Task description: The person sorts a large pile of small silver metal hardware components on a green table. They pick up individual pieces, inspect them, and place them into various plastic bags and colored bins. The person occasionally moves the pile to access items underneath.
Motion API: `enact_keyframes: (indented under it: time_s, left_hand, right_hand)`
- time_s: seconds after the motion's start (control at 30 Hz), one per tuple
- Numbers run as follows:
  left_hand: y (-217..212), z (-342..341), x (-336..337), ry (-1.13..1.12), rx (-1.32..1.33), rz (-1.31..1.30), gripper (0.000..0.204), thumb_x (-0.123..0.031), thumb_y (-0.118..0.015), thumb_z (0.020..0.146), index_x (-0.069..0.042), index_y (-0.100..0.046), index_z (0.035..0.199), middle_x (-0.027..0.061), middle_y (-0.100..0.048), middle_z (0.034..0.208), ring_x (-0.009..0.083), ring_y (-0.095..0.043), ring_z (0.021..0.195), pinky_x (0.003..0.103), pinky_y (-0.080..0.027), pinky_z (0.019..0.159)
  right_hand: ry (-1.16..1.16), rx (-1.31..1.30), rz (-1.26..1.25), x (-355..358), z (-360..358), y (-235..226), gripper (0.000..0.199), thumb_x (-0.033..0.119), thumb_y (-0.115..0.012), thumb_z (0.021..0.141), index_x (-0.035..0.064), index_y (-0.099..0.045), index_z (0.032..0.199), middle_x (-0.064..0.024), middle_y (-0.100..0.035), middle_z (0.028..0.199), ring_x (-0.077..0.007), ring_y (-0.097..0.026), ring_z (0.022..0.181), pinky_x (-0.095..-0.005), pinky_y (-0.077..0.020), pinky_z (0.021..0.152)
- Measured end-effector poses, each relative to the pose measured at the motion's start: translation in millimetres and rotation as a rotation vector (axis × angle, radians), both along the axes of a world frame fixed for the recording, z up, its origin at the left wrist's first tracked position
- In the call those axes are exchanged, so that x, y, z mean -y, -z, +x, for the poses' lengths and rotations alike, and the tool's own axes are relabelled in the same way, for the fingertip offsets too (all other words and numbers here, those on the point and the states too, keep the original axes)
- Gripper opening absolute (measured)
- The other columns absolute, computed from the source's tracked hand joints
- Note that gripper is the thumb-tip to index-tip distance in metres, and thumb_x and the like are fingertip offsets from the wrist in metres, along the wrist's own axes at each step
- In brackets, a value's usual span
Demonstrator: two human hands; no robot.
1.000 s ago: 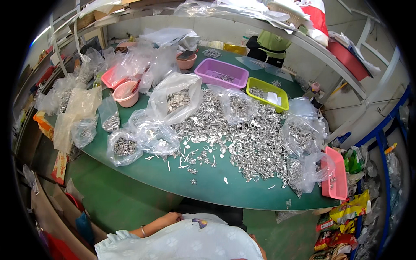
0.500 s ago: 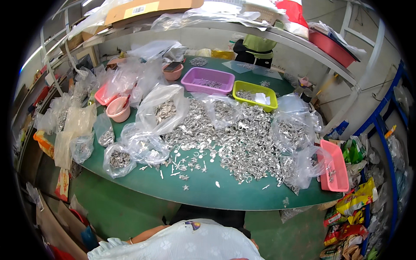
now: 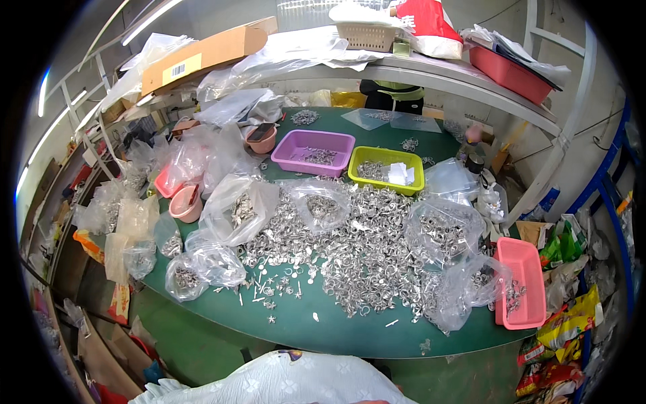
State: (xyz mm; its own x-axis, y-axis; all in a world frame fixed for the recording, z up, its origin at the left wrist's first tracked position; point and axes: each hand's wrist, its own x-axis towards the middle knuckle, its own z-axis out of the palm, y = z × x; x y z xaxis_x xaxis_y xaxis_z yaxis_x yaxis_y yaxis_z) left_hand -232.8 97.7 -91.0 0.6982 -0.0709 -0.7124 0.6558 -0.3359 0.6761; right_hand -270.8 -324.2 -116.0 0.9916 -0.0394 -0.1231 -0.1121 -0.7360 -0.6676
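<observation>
Neither of my hands shows; only my pale patterned clothing is at the lower edge. In front of me stands a green table (image 3: 363, 340) with a broad heap of small silvery metal pieces (image 3: 370, 262), many of them ring-shaped. Clear plastic bags of such pieces lie around the heap: one large open bag (image 3: 240, 210) at its left, another bag (image 3: 444, 232) at its right. Behind the heap are a purple basin (image 3: 286, 161) and a lime-green basin (image 3: 387, 187), each with metal pieces inside. A pink basin (image 3: 521, 252) stands at the right edge, also holding some.
Above the table's far side runs a shelf (image 3: 431, 65) with a cardboard box (image 3: 202, 57), a beige basket (image 3: 367, 37) and a red basin (image 3: 511, 73). Across the table a person (image 3: 397, 97) is partly visible. Coloured packages (image 3: 568, 320) are piled at the right, beside blue racking (image 3: 602, 192).
The view has tilted upward and shifted, so the table sits lower and more of the shelf shows. A forearm with a bracelet at the lower left has left the picture.
</observation>
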Motion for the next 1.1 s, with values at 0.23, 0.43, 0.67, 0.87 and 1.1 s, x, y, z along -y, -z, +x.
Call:
enact_keyframes:
  time_s: [0.23,0.43,0.67,0.87,1.1]
  left_hand:
    - [-32.3,-47.1,41.4,-0.259,0.036,-0.03,0.029,-0.017,-0.058,0.085,-0.001,-0.053,0.109,0.0054,-0.059,0.098,0.0133,-0.055,0.09,0.028,-0.045,0.078]
    - [-57.7,-155.0,69.1,-0.455,0.034,-0.186,0.03,-0.016,-0.057,0.086,-0.001,-0.052,0.11,0.004,-0.058,0.1,0.0116,-0.054,0.091,0.027,-0.044,0.08]
    - [-169.8,-178.7,127.5,-0.472,0.073,-0.282,0.034,-0.017,-0.057,0.087,-0.001,-0.046,0.115,0.0054,-0.056,0.104,0.0114,-0.052,0.095,0.025,-0.041,0.083]
    - [-170.4,-179.3,168.5,-0.536,0.167,-0.201,0.035,-0.015,-0.056,0.086,-0.001,-0.039,0.113,0.0099,-0.049,0.111,0.0133,-0.046,0.104,0.028,-0.037,0.088]
    - [-144.4,-167.4,180.0,-0.53,0.379,0.025,0.029,-0.019,-0.056,0.087,-0.002,-0.043,0.108,0.0071,-0.054,0.099,0.0113,-0.05,0.093,0.027,-0.04,0.081]
  right_hand:
    - [-0.246,0.013,0.137,43.1,11.8,-79.6,0.012,0.015,-0.057,0.075,0.0053,-0.053,0.08,-0.0154,-0.055,0.077,-0.0363,-0.056,0.07,-0.0434,-0.045,0.057]
    - [-0.159,-0.047,-0.008,100.2,-32.1,-109.4,0.009,0.009,-0.055,0.075,0.0014,-0.051,0.078,-0.0184,-0.053,0.076,-0.0371,-0.054,0.07,-0.0434,-0.0427,0.058]
    - [-0.142,-0.067,-0.025,143.5,-40.7,-121.3,0.009,0.009,-0.054,0.076,0.0007,-0.051,0.079,-0.0189,-0.053,0.075,-0.0362,-0.054,0.069,-0.0432,-0.0423,0.058]
    - [-0.153,-0.071,-0.028,161.2,-40.4,-125.4,0.009,0.009,-0.053,0.077,0.0,-0.05,0.079,-0.0193,-0.053,0.074,-0.0354,-0.054,0.068,-0.0431,-0.042,0.058]
    - [-0.118,-0.068,-0.002,170.0,-47.8,-117.7,0.01,0.009,-0.052,0.078,-0.0007,-0.05,0.079,-0.0197,-0.053,0.073,-0.0346,-0.054,0.067,-0.043,-0.0416,0.058]
